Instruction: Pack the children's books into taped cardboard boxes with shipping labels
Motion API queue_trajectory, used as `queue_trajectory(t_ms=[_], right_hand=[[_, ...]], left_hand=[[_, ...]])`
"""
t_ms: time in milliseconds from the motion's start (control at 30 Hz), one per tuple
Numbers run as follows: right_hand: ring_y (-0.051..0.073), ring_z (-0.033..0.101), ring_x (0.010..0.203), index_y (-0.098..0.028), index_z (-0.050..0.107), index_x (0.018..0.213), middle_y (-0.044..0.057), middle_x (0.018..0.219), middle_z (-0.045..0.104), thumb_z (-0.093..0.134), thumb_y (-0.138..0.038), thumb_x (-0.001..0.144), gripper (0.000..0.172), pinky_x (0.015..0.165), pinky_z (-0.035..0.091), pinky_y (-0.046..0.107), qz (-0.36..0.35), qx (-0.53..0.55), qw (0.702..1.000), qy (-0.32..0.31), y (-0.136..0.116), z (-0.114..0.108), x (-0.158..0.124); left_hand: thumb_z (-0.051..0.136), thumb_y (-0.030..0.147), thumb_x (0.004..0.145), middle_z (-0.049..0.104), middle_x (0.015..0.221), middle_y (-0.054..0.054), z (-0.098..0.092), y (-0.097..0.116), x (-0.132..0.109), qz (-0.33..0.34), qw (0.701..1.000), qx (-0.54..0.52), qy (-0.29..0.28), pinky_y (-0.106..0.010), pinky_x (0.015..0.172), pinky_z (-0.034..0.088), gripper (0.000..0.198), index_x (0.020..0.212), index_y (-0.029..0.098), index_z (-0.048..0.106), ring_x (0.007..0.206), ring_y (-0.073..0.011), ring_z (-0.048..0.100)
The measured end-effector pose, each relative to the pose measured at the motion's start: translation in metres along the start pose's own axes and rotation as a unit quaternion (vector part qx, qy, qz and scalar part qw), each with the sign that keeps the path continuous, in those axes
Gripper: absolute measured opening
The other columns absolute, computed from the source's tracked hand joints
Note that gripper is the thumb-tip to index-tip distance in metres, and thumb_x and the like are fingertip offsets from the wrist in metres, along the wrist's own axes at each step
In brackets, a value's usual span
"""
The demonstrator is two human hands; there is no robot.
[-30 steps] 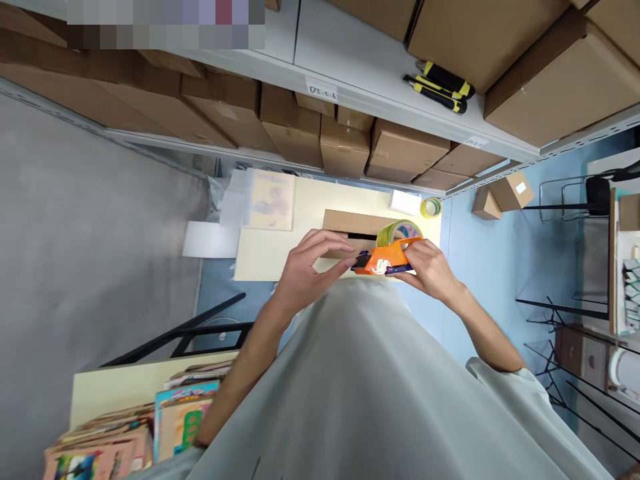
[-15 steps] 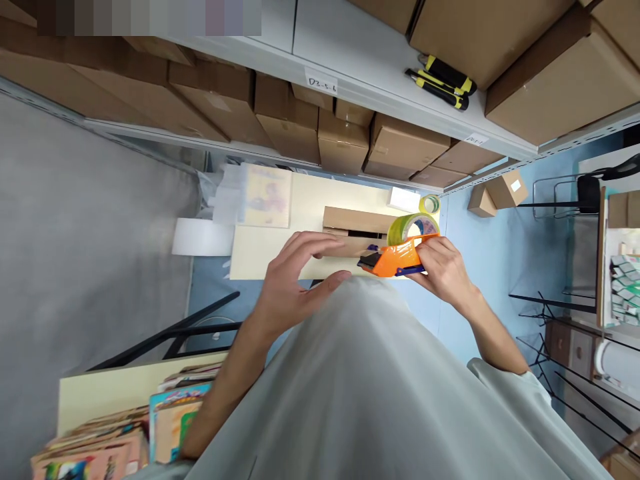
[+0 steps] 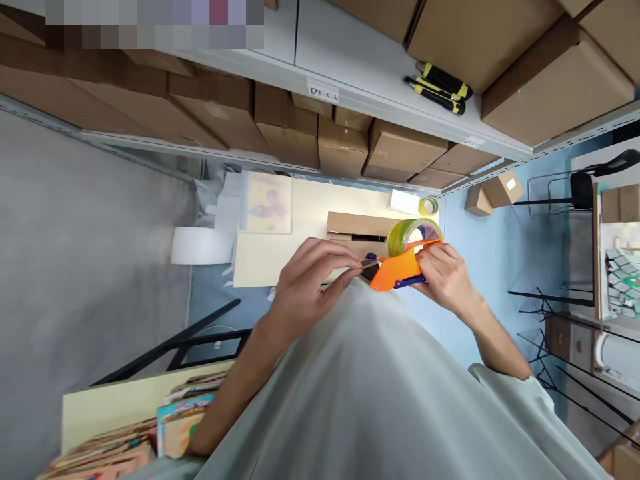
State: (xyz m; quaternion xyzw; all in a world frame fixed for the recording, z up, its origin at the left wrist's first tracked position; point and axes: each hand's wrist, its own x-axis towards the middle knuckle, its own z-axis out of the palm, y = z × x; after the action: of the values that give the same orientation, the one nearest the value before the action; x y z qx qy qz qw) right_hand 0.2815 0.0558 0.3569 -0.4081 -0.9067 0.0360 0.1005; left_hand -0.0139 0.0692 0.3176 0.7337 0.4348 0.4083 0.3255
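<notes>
In my right hand is an orange tape dispenser with a dark cutting end and blue parts. A large yellow-green roll of tape is mounted on it. My left hand is at the dispenser's dark end, thumb and fingertips pinched together on what looks like the clear end of the tape. Behind both hands a cardboard box lies on the cream table, a dark gap along its top. The hands hide its near side.
Another tape roll and a small white box sit at the table's far right. Above the table runs a grey shelf with cardboard boxes and yellow-black cutters. Books fill a stand at lower left.
My left hand has moved right to the dispenser's front end, and its spread fingers have closed into a pinch. The dispenser has tilted and shifted slightly, still in my right hand.
</notes>
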Motion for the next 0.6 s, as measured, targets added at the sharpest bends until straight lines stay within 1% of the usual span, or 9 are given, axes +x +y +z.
queue_trajectory(t_ms=[167, 300, 500, 600], right_hand=[[0.025, 0.056, 0.078, -0.023, 0.066, 0.092, 0.007, 0.081, 0.066, 0.05, -0.057, 0.111, 0.043, 0.078, 0.042, 0.039, 0.01, 0.004, 1.0, -0.013, -0.005, 0.002, 0.003], [0.024, 0.056, 0.076, -0.023, 0.065, 0.089, 0.006, 0.078, 0.065, 0.052, -0.054, 0.112, 0.041, 0.076, 0.042, 0.038, 0.001, 0.005, 1.0, -0.017, -0.007, 0.002, 0.007], [0.024, 0.058, 0.076, -0.023, 0.066, 0.091, 0.005, 0.078, 0.065, 0.053, -0.054, 0.112, 0.04, 0.077, 0.042, 0.038, 0.005, 0.02, 0.999, -0.048, -0.014, -0.001, 0.012], [0.023, 0.058, 0.075, -0.023, 0.065, 0.09, 0.005, 0.077, 0.065, 0.053, -0.053, 0.112, 0.039, 0.078, 0.043, 0.038, 0.009, 0.019, 0.999, -0.05, -0.018, -0.001, 0.016]], left_hand=[[0.063, 0.033, 0.107, 0.076, 0.094, -0.003, 0.0, -0.007, -0.006, 0.016, 1.0, -0.008, 0.01, -0.04, 0.087, 0.055, 0.011, 0.099, 0.028, 0.069, 0.09, -0.0218, 0.068], [0.057, 0.03, 0.109, 0.074, 0.096, -0.004, 0.002, -0.016, -0.011, 0.027, 1.0, -0.001, 0.004, -0.04, 0.086, 0.055, 0.01, 0.103, 0.028, 0.064, 0.092, -0.0219, 0.067], [0.053, 0.033, 0.11, 0.073, 0.099, -0.006, -0.003, -0.025, -0.018, -0.018, 0.999, -0.009, -0.026, -0.041, 0.087, 0.057, 0.014, 0.102, 0.027, 0.062, 0.096, -0.023, 0.067], [0.052, 0.034, 0.111, 0.075, 0.101, -0.006, -0.006, -0.023, -0.018, -0.047, 0.998, -0.039, -0.01, -0.037, 0.08, 0.058, 0.016, 0.101, 0.026, 0.062, 0.096, -0.0208, 0.069]])
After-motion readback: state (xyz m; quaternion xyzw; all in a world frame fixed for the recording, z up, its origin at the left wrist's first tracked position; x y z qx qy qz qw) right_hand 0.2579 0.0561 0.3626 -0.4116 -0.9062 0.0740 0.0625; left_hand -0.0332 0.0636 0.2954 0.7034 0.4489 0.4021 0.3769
